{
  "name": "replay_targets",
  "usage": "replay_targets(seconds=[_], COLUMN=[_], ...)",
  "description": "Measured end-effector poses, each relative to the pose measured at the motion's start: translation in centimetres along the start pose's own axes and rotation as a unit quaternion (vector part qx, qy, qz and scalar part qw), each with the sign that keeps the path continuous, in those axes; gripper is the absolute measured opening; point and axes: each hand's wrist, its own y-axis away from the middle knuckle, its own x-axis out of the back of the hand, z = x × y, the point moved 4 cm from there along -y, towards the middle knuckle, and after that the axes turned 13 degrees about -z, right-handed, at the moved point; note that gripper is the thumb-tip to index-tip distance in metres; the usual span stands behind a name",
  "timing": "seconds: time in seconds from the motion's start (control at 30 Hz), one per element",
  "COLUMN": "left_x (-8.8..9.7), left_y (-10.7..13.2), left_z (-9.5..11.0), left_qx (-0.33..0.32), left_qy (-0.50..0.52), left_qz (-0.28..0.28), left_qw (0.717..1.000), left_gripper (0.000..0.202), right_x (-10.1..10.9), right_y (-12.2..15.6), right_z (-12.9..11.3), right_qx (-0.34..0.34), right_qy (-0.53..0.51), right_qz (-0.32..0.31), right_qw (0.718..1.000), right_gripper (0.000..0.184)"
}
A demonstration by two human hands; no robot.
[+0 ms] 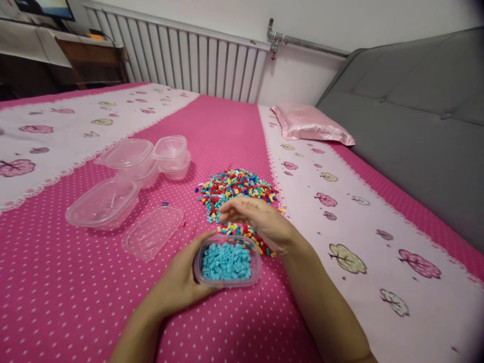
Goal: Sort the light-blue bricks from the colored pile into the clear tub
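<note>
My left hand (181, 282) grips the side of a small clear plastic container (227, 262) filled with light blue pieces, resting on the pink dotted bedspread (75, 297). Just beyond the container hovers my right hand (260, 218), palm down, fingers stretched out flat over the near edge of a heap of mixed coloured pieces (236, 189). Nothing shows in that hand.
Several empty clear containers (143, 159) and one larger tub (102, 201) sit to the left, with a loose lid (153, 232) beside them. A pink pillow (312, 123) lies by the grey headboard (408, 116). A white radiator (181, 55) lines the far wall.
</note>
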Motion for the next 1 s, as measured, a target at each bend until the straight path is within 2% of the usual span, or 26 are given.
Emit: replay_targets(seconds=[0.13, 0.23, 0.3, 0.37, 0.47, 0.57, 0.63, 0.73, 0.83, 0.9, 1.0], left_x=[0.0, 0.0, 0.1, 0.2, 0.5, 0.3, 0.1, -0.3, -0.8, -1.1, -1.6], left_y=[0.0, -0.2, -0.2, -0.2, -0.1, -0.1, 0.1, 1.1, 3.7, 6.0, 9.3], left_z=[0.3, 0.6, 0.5, 0.2, -0.4, -0.7, -0.6, -0.4, -0.4, -0.6, -0.9], left_qx=[0.0, -0.01, -0.021, -0.032, -0.043, -0.051, -0.055, -0.056, -0.055, -0.028, 0.01], left_qy=[0.013, 0.022, 0.008, -0.016, -0.046, -0.067, -0.092, -0.135, -0.141, -0.174, -0.222], left_qz=[-0.006, -0.003, 0.003, 0.011, 0.037, 0.049, 0.065, 0.101, 0.132, 0.142, 0.132], left_qw=[1.0, 1.0, 1.0, 0.999, 0.997, 0.995, 0.992, 0.984, 0.98, 0.974, 0.966], left_gripper=[0.081, 0.084, 0.084, 0.084, 0.088, 0.091, 0.096, 0.107, 0.112, 0.109, 0.11], right_x=[0.6, 0.2, -0.4, -1.0, -1.4, -1.6, -1.8, -2.3, -2.5, -2.9, -3.5], right_y=[0.4, 1.0, 1.5, 2.1, 3.4, 5.0, 6.1, 7.5, 8.8, 9.5, 10.0], right_z=[-0.6, -1.1, -0.9, 0.0, 2.3, 4.2, 5.0, 5.7, 5.8, 5.8, 5.7], right_qx=[0.02, 0.015, 0.005, -0.012, -0.065, -0.071, -0.042, -0.013, -0.014, -0.004, 0.01], right_qy=[0.093, 0.222, 0.33, 0.416, 0.463, 0.466, 0.453, 0.441, 0.431, 0.424, 0.412], right_qz=[0.067, 0.048, -0.002, -0.06, -0.11, -0.064, -0.01, 0.093, 0.209, 0.226, 0.211], right_qw=[0.993, 0.974, 0.944, 0.907, 0.877, 0.88, 0.89, 0.893, 0.878, 0.877, 0.886], right_gripper=[0.028, 0.034, 0.049, 0.071, 0.103, 0.112, 0.107, 0.098, 0.092, 0.091, 0.088])
